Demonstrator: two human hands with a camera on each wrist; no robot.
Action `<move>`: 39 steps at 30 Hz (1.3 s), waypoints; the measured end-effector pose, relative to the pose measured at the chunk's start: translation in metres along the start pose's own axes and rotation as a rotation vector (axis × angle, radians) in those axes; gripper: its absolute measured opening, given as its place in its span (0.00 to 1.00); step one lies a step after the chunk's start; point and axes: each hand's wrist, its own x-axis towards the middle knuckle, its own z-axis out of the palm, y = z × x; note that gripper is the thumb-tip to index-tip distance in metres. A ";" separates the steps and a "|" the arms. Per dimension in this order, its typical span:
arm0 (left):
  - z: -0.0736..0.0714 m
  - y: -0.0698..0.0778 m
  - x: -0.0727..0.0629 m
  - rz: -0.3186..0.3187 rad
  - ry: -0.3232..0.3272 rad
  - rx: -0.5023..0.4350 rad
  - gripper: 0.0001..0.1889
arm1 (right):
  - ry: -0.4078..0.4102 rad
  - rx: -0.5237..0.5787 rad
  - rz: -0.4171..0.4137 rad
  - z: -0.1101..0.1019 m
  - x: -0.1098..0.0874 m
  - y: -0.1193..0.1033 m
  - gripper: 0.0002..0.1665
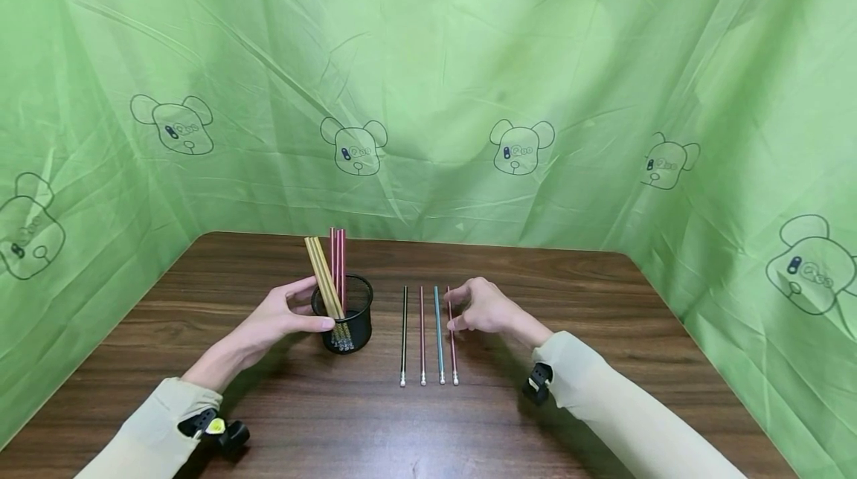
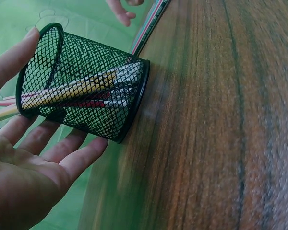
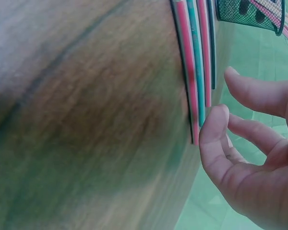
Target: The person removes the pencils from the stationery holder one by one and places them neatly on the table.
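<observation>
My left hand (image 1: 284, 315) holds a black mesh pencil cup (image 1: 359, 326) standing on the table, thumb at the near side and fingers round the back. Yellow pencils (image 1: 323, 274) and dark pink pencils (image 1: 342, 259) lean in the cup, eraser ends down. To its right lie a black pencil (image 1: 404, 338), a pink pencil (image 1: 422, 338), a blue pencil (image 1: 439, 338) and another pink pencil (image 1: 454, 360), side by side, erasers toward me. Over the rightmost pencil hovers my right hand (image 1: 487, 308); in the right wrist view its thumb and bent fingers (image 3: 212, 139) are apart.
The dark wood table (image 1: 569, 419) has rounded far corners. Green cloth (image 1: 435, 55) printed with bear faces hangs round its back and sides. Each wrist wears a black strap with a camera, the left camera (image 1: 234, 436) being close above the table.
</observation>
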 end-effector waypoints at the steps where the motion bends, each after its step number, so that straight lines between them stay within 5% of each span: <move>1: 0.000 0.000 0.000 0.001 0.000 -0.001 0.52 | 0.000 -0.007 -0.012 -0.001 0.000 -0.001 0.31; 39: -0.001 -0.001 0.001 -0.006 0.003 0.012 0.53 | 0.026 0.093 -0.250 0.007 0.028 -0.068 0.27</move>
